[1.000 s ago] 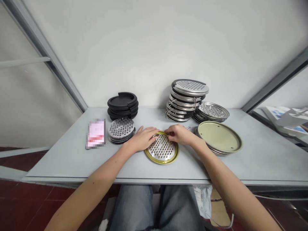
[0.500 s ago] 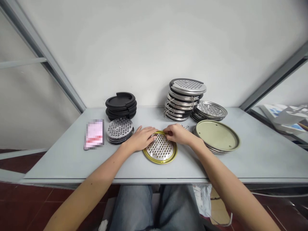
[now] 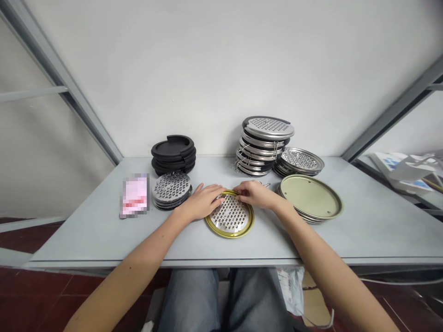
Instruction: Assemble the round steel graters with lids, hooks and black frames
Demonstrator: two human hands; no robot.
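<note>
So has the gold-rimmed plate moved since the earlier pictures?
No, the gold-rimmed plate shows no clear shift against the black stack or the table's front edge.

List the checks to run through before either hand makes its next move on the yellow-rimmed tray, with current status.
1. Left hand on the tray: ok, fingers over its left side.
2. Perforated disc lying within the yellow rim: ok.
3. Disc fastened to the tray: cannot tell, the fingers cover part of the far edge.
4. Right hand grip on a part: cannot tell, fingertips are at the far rim but what they pinch is hidden.
5. Surface just behind the right hand clear: not ok, a wire clip lies there.
6. Tall stack squarely aligned: not ok, upper layers sit off to the right.
</note>
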